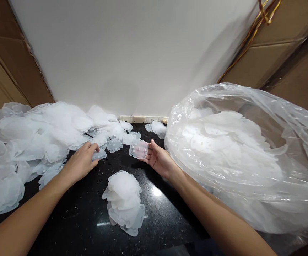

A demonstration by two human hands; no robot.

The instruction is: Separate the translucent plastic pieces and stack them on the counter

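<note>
My right hand (160,160) holds a thin translucent plastic piece (138,148) with small holes and rounded lobes. Its fingers lie behind the piece, and the thumb points up beside it. My left hand (82,160) is at the right edge of a large heap of similar pieces (55,124). Its curled fingers and thumb close around the near side of another translucent plastic piece (100,154), partly hidden by the hand. Between my forearms, a small overlapping pile of these pieces (124,201) lies on the black speckled tabletop (81,213).
A large clear plastic bag (249,192) full of similar white pieces stands at the right. A few loose pieces (157,128) lie near a power strip (140,119) along the pale wall (132,53). Cardboard (17,60) borders both sides, and yellow-brown twisted cords (246,42) hang at upper right.
</note>
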